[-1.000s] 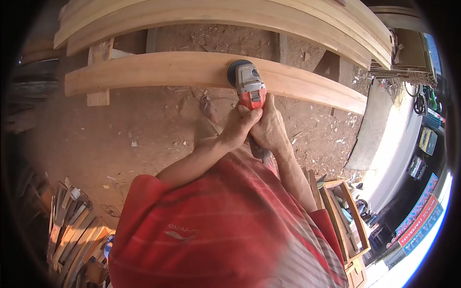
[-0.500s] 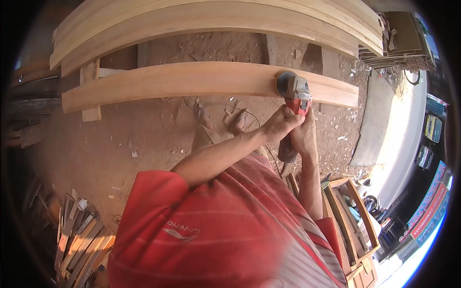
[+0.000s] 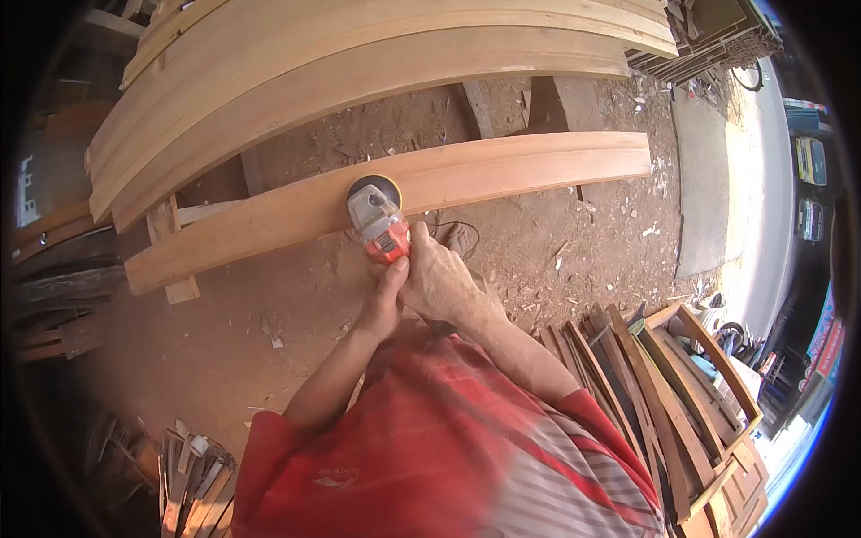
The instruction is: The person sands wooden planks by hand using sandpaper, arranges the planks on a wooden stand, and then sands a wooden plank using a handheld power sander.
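Note:
A red and grey angle grinder (image 3: pixel 380 222) with a round sanding disc (image 3: pixel 391 190) rests against the face of a long plank (image 3: pixel 529 166), left of the plank's middle. Behind the grinder's head, my left hand (image 3: pixel 386 303) is closed on the body, its thumb along the red housing. My right hand (image 3: pixel 441 280) wraps the body from the right side, touching the left. Much of the grinder's rear is hidden by both hands.
Beyond the plank lies a stack of long boards (image 3: pixel 377 67). A wooden support (image 3: pixel 182 289) shows under the plank's left end. Offcuts (image 3: pixel 193 484) stand lower left; wooden strips and a frame (image 3: pixel 717 377) lean lower right. A thin cable (image 3: pixel 475 235) loops near a foot.
The grinder and both hands have moved left along the plank, from near its right end to left of its middle. The view has shifted and turned too.

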`<action>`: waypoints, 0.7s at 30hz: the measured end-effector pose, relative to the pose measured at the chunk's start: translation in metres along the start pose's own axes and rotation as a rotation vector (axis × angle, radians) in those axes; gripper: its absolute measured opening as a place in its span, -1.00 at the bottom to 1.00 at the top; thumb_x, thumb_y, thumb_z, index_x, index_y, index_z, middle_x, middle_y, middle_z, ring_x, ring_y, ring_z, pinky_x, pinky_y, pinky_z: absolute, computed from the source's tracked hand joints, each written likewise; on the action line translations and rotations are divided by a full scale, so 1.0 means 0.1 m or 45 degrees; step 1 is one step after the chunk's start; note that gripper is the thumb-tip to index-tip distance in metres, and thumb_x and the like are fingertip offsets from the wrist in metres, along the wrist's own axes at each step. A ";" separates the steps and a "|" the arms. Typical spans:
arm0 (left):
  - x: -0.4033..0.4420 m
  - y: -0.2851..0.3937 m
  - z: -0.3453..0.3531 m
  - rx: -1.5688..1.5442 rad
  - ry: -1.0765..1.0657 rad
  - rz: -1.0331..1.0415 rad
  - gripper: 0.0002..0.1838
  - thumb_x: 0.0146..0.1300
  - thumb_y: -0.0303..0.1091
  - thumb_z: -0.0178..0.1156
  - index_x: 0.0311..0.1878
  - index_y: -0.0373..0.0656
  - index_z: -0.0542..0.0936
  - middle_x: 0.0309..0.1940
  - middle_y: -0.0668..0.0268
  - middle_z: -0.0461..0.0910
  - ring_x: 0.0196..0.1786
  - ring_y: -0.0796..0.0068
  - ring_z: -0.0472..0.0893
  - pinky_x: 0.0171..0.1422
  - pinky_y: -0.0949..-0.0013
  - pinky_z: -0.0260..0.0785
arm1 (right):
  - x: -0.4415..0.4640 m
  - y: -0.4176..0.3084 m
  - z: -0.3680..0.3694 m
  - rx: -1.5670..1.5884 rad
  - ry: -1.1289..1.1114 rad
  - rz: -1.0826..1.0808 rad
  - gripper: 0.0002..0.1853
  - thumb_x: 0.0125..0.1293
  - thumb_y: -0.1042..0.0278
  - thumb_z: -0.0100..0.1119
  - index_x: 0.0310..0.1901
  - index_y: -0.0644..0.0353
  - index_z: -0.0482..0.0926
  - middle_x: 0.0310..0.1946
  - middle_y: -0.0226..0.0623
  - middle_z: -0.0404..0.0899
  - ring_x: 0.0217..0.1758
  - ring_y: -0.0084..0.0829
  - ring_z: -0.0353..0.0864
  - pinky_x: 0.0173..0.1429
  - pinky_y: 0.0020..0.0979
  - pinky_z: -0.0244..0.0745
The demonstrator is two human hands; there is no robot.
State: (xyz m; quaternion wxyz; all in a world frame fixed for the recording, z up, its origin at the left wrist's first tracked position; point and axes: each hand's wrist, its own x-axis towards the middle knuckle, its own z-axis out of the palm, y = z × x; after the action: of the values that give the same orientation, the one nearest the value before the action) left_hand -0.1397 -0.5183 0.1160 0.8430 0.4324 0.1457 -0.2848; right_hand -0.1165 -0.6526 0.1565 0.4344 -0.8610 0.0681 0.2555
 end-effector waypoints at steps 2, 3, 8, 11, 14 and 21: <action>0.27 -0.19 0.11 0.089 -0.200 -0.052 -0.62 0.58 -0.12 0.15 0.19 -0.25 0.61 0.05 0.37 0.64 0.10 0.64 0.58 0.24 0.39 0.44 | -0.12 0.08 -0.33 0.030 0.136 0.109 -0.39 0.36 0.02 0.29 0.07 0.46 0.32 -0.24 0.35 0.67 -0.11 0.37 0.72 -0.04 0.18 0.61; 0.41 -0.26 0.37 0.074 -0.296 -0.049 -0.67 0.58 -0.14 0.15 0.12 -0.22 0.62 -0.02 0.43 0.61 0.04 0.70 0.53 0.20 0.42 0.41 | -0.18 0.15 -0.54 0.057 0.187 0.199 -0.27 0.37 -0.16 0.37 0.08 0.45 0.33 -0.18 0.38 0.68 -0.05 0.39 0.71 -0.02 0.18 0.61; 1.05 -0.60 1.65 0.143 -0.706 -0.068 -0.69 0.52 -0.13 0.15 -0.31 -0.13 0.63 -0.30 0.55 0.56 -0.18 0.75 0.44 0.00 0.44 0.33 | -0.48 0.98 -1.37 0.272 0.673 0.366 -0.30 0.33 -0.11 0.42 0.11 0.44 0.46 -0.09 0.33 0.71 0.07 0.15 0.77 0.09 -0.01 0.62; 1.20 -0.82 1.97 0.203 -0.688 -0.138 -0.53 0.50 -0.10 0.16 -0.57 -0.10 0.54 -0.44 0.54 0.52 -0.27 0.73 0.42 -0.12 0.42 0.30 | -0.50 1.40 -1.59 0.301 0.773 0.435 -0.32 0.32 -0.12 0.42 0.10 0.42 0.49 -0.08 0.29 0.72 0.07 0.09 0.78 0.09 -0.04 0.62; 1.30 -0.94 1.67 0.367 -0.734 -0.128 -0.60 0.53 -0.11 0.14 -0.40 -0.15 0.65 -0.36 0.49 0.58 -0.22 0.70 0.49 -0.08 0.42 0.36 | -0.49 1.09 -1.53 0.193 0.712 0.443 -0.26 0.32 -0.17 0.40 0.13 0.45 0.46 -0.06 0.29 0.72 0.07 0.12 0.77 0.12 -0.06 0.62; 0.41 -0.29 0.51 0.183 -0.190 -0.087 -0.59 0.61 -0.07 0.07 0.12 -0.25 0.66 -0.05 0.38 0.68 0.05 0.63 0.60 0.17 0.40 0.43 | -0.12 0.32 -0.48 0.124 0.198 0.118 -0.31 0.37 -0.09 0.30 0.01 0.52 0.32 -0.27 0.44 0.65 -0.07 0.41 0.71 0.00 0.20 0.59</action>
State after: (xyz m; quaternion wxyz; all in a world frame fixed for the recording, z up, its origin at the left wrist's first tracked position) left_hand -0.1246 -0.5876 0.1066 0.8082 0.4641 0.0763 -0.3545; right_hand -0.1191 -0.7110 0.1631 0.4568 -0.8521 0.1536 0.2041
